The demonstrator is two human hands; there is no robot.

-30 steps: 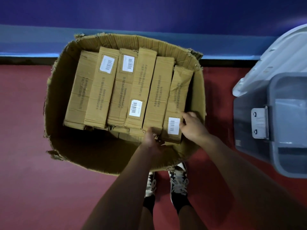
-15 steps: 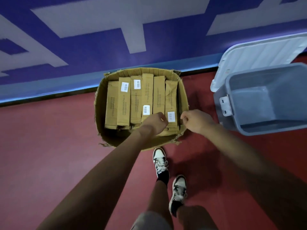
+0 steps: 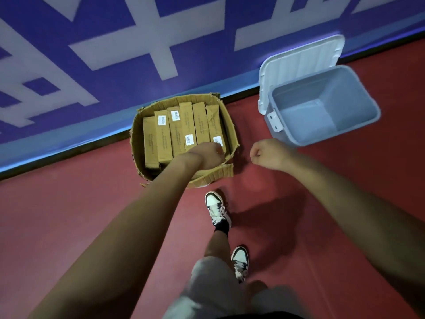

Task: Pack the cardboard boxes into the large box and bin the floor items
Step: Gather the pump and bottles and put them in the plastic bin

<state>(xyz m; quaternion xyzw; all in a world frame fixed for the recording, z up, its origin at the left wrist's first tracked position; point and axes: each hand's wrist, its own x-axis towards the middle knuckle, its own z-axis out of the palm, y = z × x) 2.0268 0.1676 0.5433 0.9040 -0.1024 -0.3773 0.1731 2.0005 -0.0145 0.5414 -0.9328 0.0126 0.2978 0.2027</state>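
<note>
The large box (image 3: 136, 143) sits on the red floor (image 3: 69, 215) at the foot of the blue wall (image 3: 138, 95). The cardboard boxes (image 3: 164, 137) lie in it side by side, six long ones running near to far, several with white barcode labels. Our left hand (image 3: 208, 155) hangs over its near right corner, fingers curled in with nothing visible in them. That hand and its forearm hide the near ends of the rightmost boxes. Our right hand (image 3: 269, 154) is above the floor between the large box and the grey bin (image 3: 354, 95), fingers likewise curled on nothing. The bin stands to the right, its white lid (image 3: 301, 58) propped against the wall behind. Our sneakers (image 3: 217, 209) stand just short of the box's torn near flap.
</note>
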